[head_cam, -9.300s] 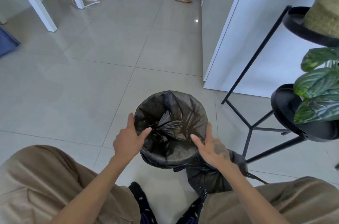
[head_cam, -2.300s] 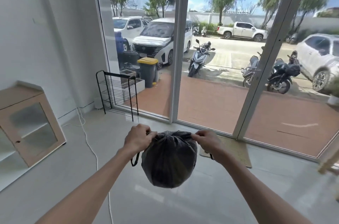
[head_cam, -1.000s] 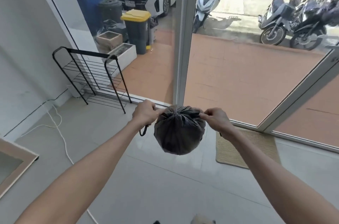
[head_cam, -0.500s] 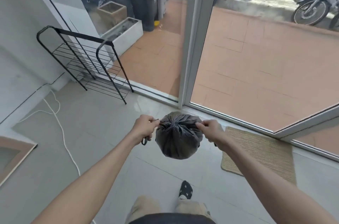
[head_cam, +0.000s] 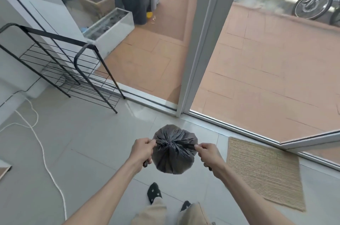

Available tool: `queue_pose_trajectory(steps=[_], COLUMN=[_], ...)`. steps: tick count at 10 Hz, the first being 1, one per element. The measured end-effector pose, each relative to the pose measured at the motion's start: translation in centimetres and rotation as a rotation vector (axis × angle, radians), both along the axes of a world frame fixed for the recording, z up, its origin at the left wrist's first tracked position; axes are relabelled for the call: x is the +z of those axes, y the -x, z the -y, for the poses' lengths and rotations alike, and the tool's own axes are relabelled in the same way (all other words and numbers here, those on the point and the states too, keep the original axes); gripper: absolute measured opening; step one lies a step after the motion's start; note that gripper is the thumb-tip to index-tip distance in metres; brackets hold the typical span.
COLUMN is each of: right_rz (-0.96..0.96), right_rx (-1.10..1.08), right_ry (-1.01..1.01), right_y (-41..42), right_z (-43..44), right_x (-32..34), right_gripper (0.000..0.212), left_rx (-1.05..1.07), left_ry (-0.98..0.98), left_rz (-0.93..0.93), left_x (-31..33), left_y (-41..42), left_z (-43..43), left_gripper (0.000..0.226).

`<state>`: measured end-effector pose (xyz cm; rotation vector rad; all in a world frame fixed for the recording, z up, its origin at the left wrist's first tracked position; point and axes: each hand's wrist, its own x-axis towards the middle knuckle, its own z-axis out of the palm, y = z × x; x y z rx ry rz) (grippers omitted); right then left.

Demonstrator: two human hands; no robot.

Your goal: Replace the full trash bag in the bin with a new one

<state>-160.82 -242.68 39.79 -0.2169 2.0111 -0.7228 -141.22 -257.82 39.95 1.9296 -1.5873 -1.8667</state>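
While hung above the floor (head_cam: 95,143) at lower centre of the frame, the trash bag (head_cam: 173,153) is pinched at its gathered neck by left hand (head_cam: 142,152) and right hand (head_cam: 208,154); judged soft, light, best gripped there.

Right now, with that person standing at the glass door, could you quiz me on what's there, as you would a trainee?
1. True or false: the trash bag rests on the floor.
2. Which hands grip the bag's gathered top? A) left hand only B) right hand only C) both
3. What lies on the floor to the person's right?

Key: 1. False, it hangs held up. 2. C. 3. The woven doormat.
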Motion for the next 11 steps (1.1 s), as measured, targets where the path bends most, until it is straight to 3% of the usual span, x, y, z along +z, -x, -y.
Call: queue_pose_trajectory(steps=[3, 6, 10, 11], right_rz=[0.066, 0.168, 0.108, 0.112], right_rx=[-0.102, -0.177, -0.17, -0.194], right_ry=[-0.071, -0.074, -0.049, -0.017], right_y=[2.7, 7.3, 12.5, 13.0], right_z=[4.5, 9.3, 16.0, 16.6], right_x=[-10.1, -24.0, -39.0, -41.3], right_gripper=[0.032, 0.02, 0.023, 0.019], left_rx=[-0.047, -0.012, 0.065, 0.131], left_ry=[0.006, -0.043, -0.053, -0.057], left_rz=[0.073, 0.149, 0.086, 0.066], left_x=[-9.7, -24.7, -39.3, -40.8], left_y=[3.3, 7.9, 14.3, 15.4], left_z=[4.6, 8.0, 15.2, 15.8], left_gripper=[0.029, 0.03, 0.026, 0.013])
